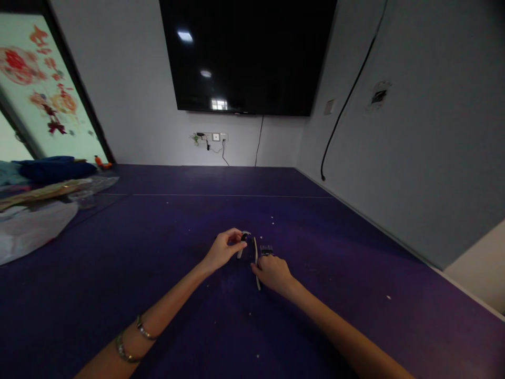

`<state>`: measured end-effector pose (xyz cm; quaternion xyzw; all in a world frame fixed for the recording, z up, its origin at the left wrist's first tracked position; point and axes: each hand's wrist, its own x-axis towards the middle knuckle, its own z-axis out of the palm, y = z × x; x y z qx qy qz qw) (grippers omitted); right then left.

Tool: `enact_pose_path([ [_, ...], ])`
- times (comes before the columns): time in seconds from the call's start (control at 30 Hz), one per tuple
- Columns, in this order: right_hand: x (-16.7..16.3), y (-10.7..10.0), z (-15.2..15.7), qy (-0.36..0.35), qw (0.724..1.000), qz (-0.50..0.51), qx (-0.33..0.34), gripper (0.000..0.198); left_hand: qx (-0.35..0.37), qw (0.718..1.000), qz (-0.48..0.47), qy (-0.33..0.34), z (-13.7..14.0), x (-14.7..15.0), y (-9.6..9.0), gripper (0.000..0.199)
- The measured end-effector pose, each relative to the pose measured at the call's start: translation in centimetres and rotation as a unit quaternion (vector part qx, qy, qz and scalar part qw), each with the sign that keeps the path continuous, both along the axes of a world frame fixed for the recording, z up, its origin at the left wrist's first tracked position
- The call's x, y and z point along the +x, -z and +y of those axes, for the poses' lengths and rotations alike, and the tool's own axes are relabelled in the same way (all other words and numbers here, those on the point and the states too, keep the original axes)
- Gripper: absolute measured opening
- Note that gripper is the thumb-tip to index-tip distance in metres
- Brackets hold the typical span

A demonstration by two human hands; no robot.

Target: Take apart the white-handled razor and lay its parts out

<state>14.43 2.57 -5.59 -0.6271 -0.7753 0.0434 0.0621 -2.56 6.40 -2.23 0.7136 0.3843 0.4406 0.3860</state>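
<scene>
On the purple table [158, 252], the left hand [223, 248] pinched a small dark part [246, 237], perhaps a clip. Just right of it, the right hand [274, 273] pressed closed on a white strip [256, 258] beside a dark comb-like piece [267, 249].

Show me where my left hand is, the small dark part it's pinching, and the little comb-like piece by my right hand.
left hand [224, 250], head view, on the back of the hand.
small dark part [246, 237], head view, on its dark top beside the fingers.
comb-like piece [266, 250], head view, on its toothed middle.
</scene>
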Motion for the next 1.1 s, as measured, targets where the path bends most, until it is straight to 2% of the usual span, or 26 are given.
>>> enact_pose_path([
  [0.13, 1.1, 0.5, 0.5, -0.016, 0.999, 0.05, -0.012, 0.03, 0.002, 1.0, 0.001, 0.004, -0.1, 0.0, -0.1, 0.013],
  [0.2, 2.2, 0.5, 0.9, -0.025, 0.992, 0.121, -0.035, 0.031, -0.006, 1.0, -0.008, 0.011, -0.2, 0.0, -0.1, 0.014],
  [0.3, 4.3, 0.0, 1.5, -0.031, 0.96, 0.27, -0.061, 0.038, -0.023, 0.999, -0.026, 0.023, -0.3, 0.0, 0.0, 0.016],
  [0.4, 6.7, -1.8, 1.8, -0.063, 0.937, 0.343, -0.002, 0.038, -0.035, 0.998, -0.04, 0.033, -0.5, 0.2, 0.1, 0.017],
  [0.5, 8.5, -4.1, 1.3, -0.108, 0.93, 0.347, 0.058, 0.035, -0.041, 0.997, -0.054, 0.042, -0.9, 0.3, 0.0, 0.016],
  [0.63, 9.3, -6.3, -0.2, -0.154, 0.918, 0.36, 0.054, 0.034, -0.038, 0.997, -0.047, 0.044, -1.4, 0.4, -0.3, 0.013],
  [0.77, 9.2, -6.4, -0.7, -0.162, 0.926, 0.336, 0.061, 0.033, -0.027, 0.998, -0.033, 0.043, -1.9, 0.6, -0.6, 0.012],
  [0.97, 9.5, -6.2, -0.5, -0.122, 0.934, 0.316, 0.116, 0.033, -0.041, 0.998, -0.021, 0.046, -2.2, 0.8, -0.7, 0.011],
  [1.1, 9.3, -6.6, -0.9, -0.157, 0.929, 0.318, 0.106, 0.032, -0.03, 0.998, -0.022, 0.053, -2.4, 0.9, -0.7, 0.01],
])
